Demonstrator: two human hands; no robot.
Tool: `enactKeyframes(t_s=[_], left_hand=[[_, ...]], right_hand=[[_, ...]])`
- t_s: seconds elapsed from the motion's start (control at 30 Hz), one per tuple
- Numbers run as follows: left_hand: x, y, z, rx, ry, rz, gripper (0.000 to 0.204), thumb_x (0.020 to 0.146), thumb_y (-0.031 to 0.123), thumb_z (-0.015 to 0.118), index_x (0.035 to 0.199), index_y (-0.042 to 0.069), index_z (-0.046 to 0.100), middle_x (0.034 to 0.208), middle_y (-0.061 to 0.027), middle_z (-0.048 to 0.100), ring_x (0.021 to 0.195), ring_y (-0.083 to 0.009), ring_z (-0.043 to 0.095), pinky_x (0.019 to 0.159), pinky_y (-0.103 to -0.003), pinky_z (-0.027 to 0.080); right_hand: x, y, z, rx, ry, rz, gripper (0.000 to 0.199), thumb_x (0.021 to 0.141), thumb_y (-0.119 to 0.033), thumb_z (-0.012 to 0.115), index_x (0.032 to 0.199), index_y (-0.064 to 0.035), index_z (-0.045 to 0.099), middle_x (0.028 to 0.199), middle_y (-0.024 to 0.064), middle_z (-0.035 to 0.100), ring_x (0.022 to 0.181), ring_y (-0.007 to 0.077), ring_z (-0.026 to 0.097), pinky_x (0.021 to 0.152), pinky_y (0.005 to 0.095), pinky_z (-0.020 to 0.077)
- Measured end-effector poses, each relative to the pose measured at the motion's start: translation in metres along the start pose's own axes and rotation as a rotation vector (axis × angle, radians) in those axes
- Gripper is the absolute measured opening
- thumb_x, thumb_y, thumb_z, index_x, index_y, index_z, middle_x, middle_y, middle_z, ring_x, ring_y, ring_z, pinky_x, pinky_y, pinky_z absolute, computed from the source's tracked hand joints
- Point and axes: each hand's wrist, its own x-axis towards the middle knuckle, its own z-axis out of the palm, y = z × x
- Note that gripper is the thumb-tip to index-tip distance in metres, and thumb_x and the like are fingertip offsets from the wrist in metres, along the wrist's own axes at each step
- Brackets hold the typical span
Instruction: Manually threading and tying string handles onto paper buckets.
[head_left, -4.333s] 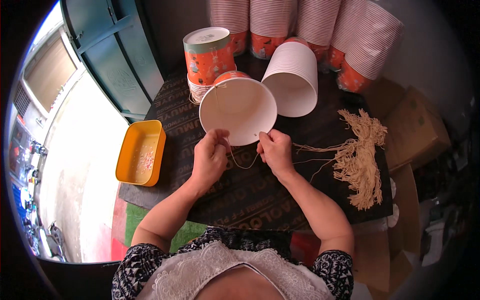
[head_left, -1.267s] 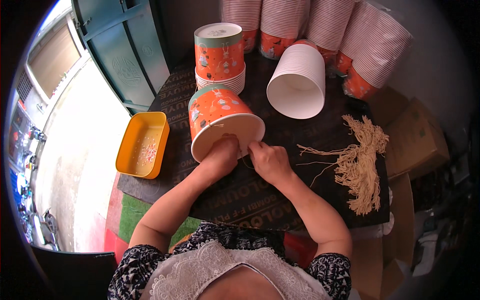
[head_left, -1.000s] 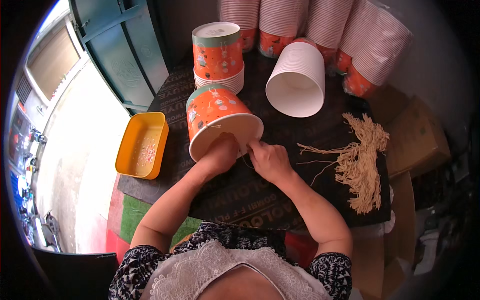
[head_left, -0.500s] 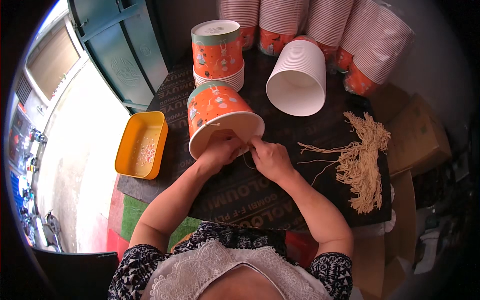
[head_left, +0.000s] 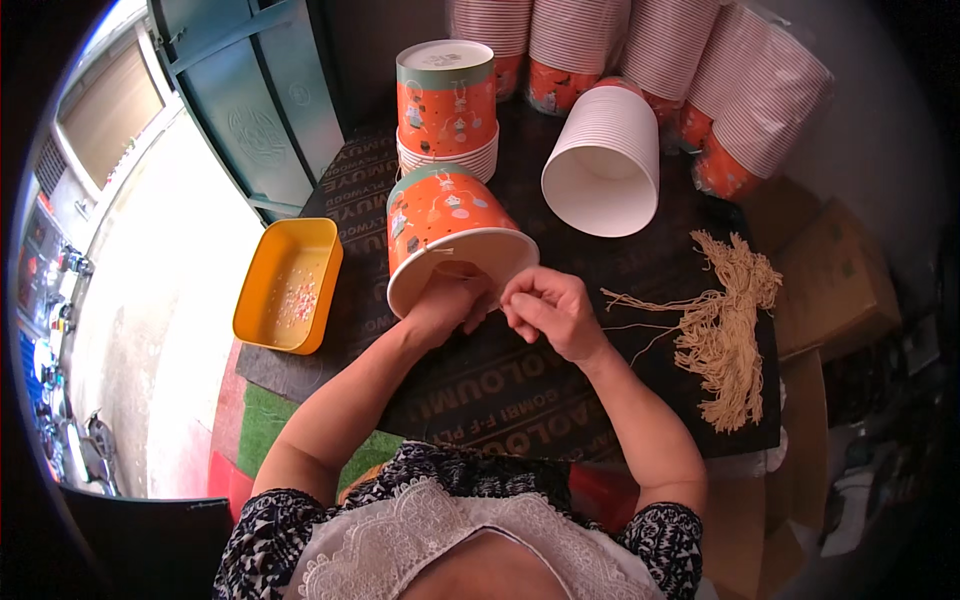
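Note:
An orange paper bucket point(head_left: 450, 212) with a green base band and printed figures lies tilted, its white-rimmed mouth toward me. My left hand point(head_left: 450, 302) reaches into the mouth and steadies it by the rim's lower right side; its fingertips are partly hidden inside. Just outside that part of the rim, my right hand point(head_left: 548, 308) is closed in a pinch, fingers curled. What it pinches is too small to make out. A short beige cord end point(head_left: 438, 250) sticks out at the top of the rim.
Behind stands an upturned stack of orange buckets point(head_left: 447, 100). A nested white stack point(head_left: 602, 165) lies to its right, with wrapped stacks point(head_left: 765, 110) farther back. A yellow tray point(head_left: 262, 290) holding small bits is at left, a beige cord bundle point(head_left: 728, 335) at right.
My right hand has moved slightly right and up, turning its curled fingers away from the rim. My left hand stays in the bucket's mouth. The whole view has shifted a little.

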Motion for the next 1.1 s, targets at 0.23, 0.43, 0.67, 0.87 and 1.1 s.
enactKeyframes(t_s=[0.23,0.43,0.67,0.87,1.1], left_hand=[[0.001,-0.006,0.001,0.109,-0.116,0.053,0.011,0.086,0.008,0.057,0.088,-0.002,0.058,0.062,-0.0051,0.055,0.046,-0.0115,0.050,0.039,-0.025,0.036],[-0.003,-0.008,0.009,0.200,-0.124,0.177,0.013,0.086,0.010,0.060,0.089,-0.002,0.058,0.065,-0.0038,0.056,0.049,-0.0097,0.050,0.042,-0.024,0.039],[0.013,-0.035,0.001,0.372,-0.001,0.430,0.008,0.079,0.005,0.061,0.085,0.000,0.060,0.071,-0.0048,0.060,0.071,-0.0161,0.058,0.061,-0.030,0.046],[0.007,-0.022,0.008,0.306,0.066,0.219,0.011,0.083,0.009,0.063,0.081,-0.001,0.061,0.073,-0.0080,0.063,0.069,-0.0169,0.059,0.060,-0.030,0.047],[-0.001,-0.002,0.007,0.263,0.006,0.124,0.012,0.086,0.010,0.060,0.086,-0.002,0.060,0.069,-0.0072,0.059,0.055,-0.0136,0.056,0.048,-0.028,0.044]], right_hand=[[-0.002,-0.011,-0.006,-0.018,0.065,-0.179,0.014,0.087,-0.004,0.050,0.095,0.0032,0.058,0.083,0.0075,0.061,0.066,0.0099,0.054,0.060,0.0234,0.0454],[-0.002,-0.015,0.001,-0.587,0.041,-0.459,0.020,0.080,0.000,0.055,0.099,0.0015,0.060,0.091,0.0098,0.062,0.081,0.0169,0.061,0.076,0.0288,0.0502],[-0.008,-0.010,0.036,-1.440,-0.097,-1.059,0.022,0.075,-0.010,0.061,0.096,-0.0036,0.061,0.098,0.0090,0.061,0.077,0.0209,0.058,0.067,0.0322,0.0501],[-0.014,0.007,0.037,-1.095,-0.066,-1.008,0.011,0.068,-0.003,0.062,0.078,-0.0060,0.058,0.072,0.0060,0.059,0.054,0.0215,0.054,0.048,0.0317,0.0454],[0.004,0.038,0.004,-1.027,0.471,-0.410,0.005,0.086,-0.001,0.057,0.089,0.0007,0.060,0.074,0.0216,0.063,0.069,0.0378,0.064,0.054,0.0412,0.0491]])
